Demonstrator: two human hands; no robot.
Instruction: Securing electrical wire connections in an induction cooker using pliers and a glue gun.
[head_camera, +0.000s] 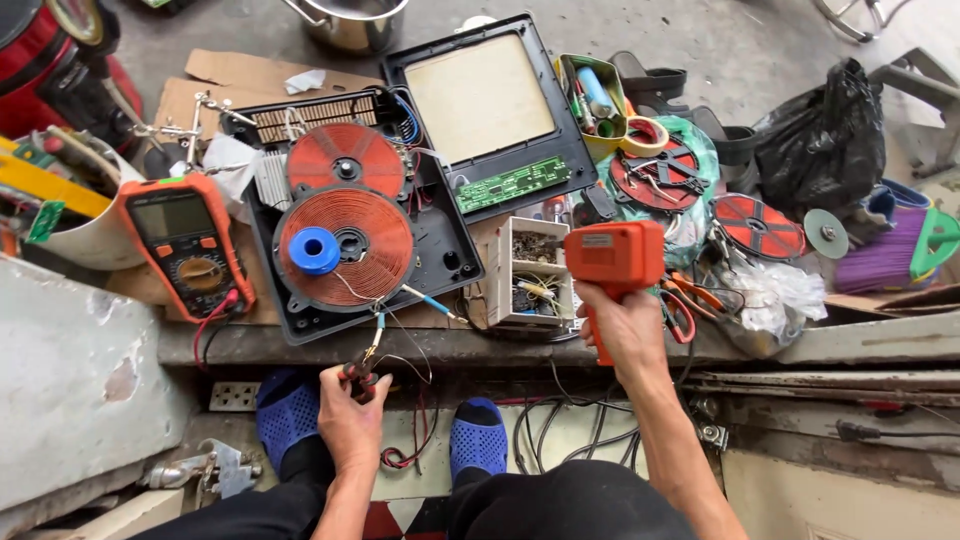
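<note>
My right hand (627, 325) grips the handle of an orange soldering gun (612, 258), held upright beside a small white parts box (531, 270). My left hand (352, 400) is closed on small pliers (362, 368) that pinch a thin wire running up to a copper coil (348, 235). That coil lies loose in an opened black induction cooker base (450, 255), with a blue solder spool (314, 250) resting on it. A second copper coil (346, 160) sits behind it.
An orange multimeter (186, 243) lies left with leads hanging over the step edge. The cooker's glass top panel (490, 110) lies behind, next to a green tool tin (594, 100). Spare coils, black bag (822, 140) and broom at right. My blue shoes (480, 437) rest below among cables.
</note>
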